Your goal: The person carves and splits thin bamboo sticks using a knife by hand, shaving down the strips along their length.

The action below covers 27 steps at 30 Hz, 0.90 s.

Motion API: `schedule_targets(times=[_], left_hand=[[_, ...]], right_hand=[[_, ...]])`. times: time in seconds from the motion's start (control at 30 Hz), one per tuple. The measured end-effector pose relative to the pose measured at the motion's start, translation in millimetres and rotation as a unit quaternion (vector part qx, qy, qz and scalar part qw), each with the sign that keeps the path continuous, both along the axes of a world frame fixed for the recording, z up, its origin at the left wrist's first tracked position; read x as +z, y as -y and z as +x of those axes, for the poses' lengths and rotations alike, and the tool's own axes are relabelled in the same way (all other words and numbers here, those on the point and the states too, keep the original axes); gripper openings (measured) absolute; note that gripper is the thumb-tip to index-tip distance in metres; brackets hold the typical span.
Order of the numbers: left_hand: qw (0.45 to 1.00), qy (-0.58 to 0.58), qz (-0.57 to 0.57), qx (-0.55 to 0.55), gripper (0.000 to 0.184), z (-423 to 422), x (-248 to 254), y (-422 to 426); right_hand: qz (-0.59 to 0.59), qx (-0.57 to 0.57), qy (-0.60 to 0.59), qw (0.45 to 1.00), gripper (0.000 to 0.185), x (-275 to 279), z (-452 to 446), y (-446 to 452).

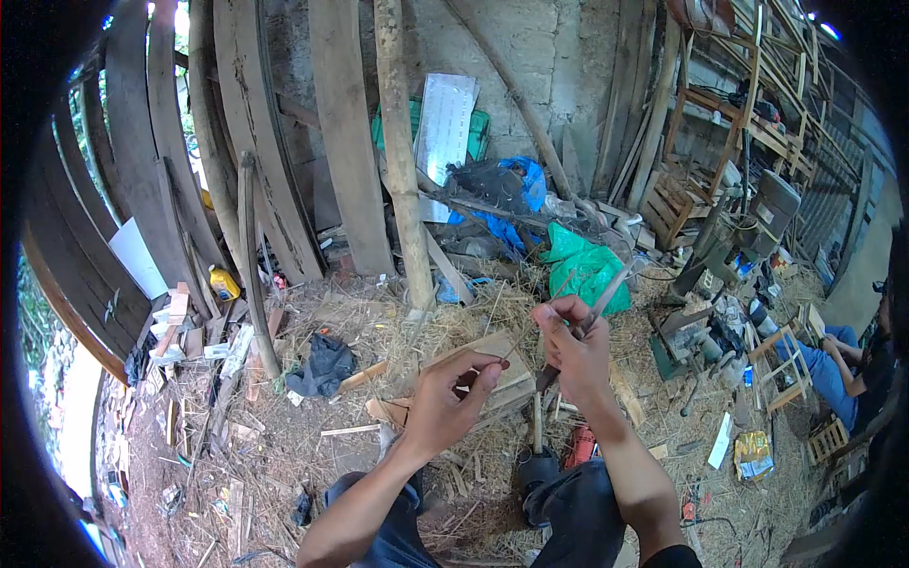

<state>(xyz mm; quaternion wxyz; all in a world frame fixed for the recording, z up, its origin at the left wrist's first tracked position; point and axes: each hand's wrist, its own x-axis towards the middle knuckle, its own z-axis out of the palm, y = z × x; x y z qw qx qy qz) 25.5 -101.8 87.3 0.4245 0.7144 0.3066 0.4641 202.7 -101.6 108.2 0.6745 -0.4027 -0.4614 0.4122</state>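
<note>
My left hand (453, 393) pinches the lower end of a thin wooden stick (516, 348) between thumb and fingertips. The stick slants up and right towards my right hand (579, 355), which is closed around a knife (611, 292). The blade points up and to the right, and the dark end of the knife shows below the fist. Whether the right fingers also touch the stick I cannot tell. Both hands are in front of me above a wooden board (511, 379), close to each other but apart.
Wood shavings and offcuts litter the floor. A red tool (580, 445) lies near my knees. Ahead are a green plastic bag (578, 265) and a wooden post (402, 180). A black cloth (322, 366) lies left. At right, another person (843, 369) sits beside a small wooden frame (781, 367).
</note>
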Motion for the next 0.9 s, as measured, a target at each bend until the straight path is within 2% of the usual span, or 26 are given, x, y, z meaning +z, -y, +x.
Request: schedule_targets(times=[0.27,0.33,0.37,0.4,0.43,0.5,0.53,0.67,0.73,0.9], left_hand=[[1.000,0.016,-0.017,0.007,0.016,-0.2,-0.8,-3.8],[0.998,0.026,0.007,0.063,0.012,-0.2,-1.8,-8.5],[0.997,0.026,0.008,0.066,0.012,-1.6,-1.5,-11.3],[0.997,0.014,-0.014,0.081,0.012,-3.0,-1.2,-14.2],[0.995,0.002,-0.035,0.095,0.012,-4.3,-2.0,-17.1],[0.994,0.014,-0.048,0.098,0.013,-6.1,-11.7,-23.4],[0.993,0.027,-0.063,0.099,0.014,-7.1,-15.2,-24.6],[0.992,0.013,-0.055,0.112,0.013,-3.5,-19.6,-22.6],[0.991,0.024,0.018,0.131,0.012,-2.1,-23.4,-25.0],[0.994,0.027,0.002,0.109,0.011,0.2,-21.2,-28.8]], right_hand=[[0.022,-0.003,0.018,1.000,0.017,-3.4,-5.7,-5.1],[0.047,-0.016,0.024,0.998,0.020,-10.1,-6.3,-10.9],[0.127,-0.071,0.204,0.968,0.021,-20.1,-3.6,-16.7],[0.202,-0.125,0.374,0.897,0.022,-23.1,-5.3,-17.8],[0.204,-0.122,0.373,0.897,0.022,-25.4,-7.5,-15.0],[0.193,-0.089,0.512,0.832,0.023,-25.0,-13.8,-2.4],[0.132,-0.085,0.543,0.825,0.020,-21.5,-18.2,3.3],[0.129,-0.078,0.555,0.818,0.016,-19.0,-15.7,-1.1],[0.122,-0.084,0.544,0.826,0.017,-14.5,-16.6,-0.5],[0.116,-0.101,0.549,0.821,0.018,-17.6,-11.8,-5.6]])
